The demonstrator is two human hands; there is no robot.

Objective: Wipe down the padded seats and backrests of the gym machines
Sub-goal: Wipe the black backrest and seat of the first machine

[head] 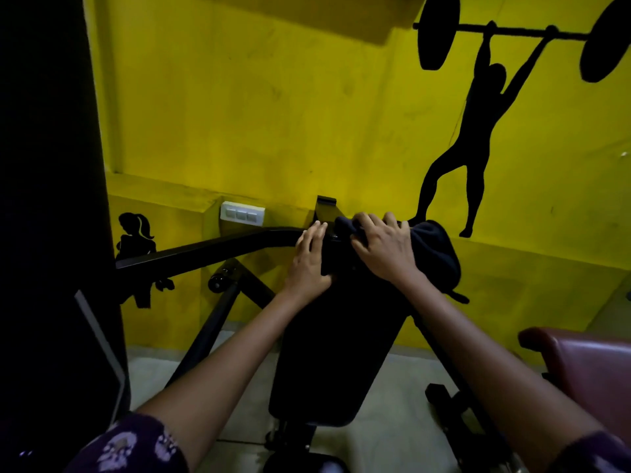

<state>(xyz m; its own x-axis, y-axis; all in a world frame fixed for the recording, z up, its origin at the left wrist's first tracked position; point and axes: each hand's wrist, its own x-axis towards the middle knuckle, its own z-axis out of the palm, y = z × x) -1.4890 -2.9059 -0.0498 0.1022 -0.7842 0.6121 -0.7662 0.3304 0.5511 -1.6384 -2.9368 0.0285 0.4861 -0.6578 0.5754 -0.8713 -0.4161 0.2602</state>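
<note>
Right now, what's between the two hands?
In the head view, the top of the black backrest lies between the left hand and the right hand, which presses a dark cloth.

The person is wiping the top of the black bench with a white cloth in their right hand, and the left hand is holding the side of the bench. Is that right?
Not quite. The cloth is dark, not white, as the head view shows. The rest holds: the right hand presses it onto the top of the black bench, and the left hand rests on the bench's side.

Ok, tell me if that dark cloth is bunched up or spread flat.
Bunched up. The dark cloth sits in a rumpled wad at the top of the black backrest, under the right hand.
</note>
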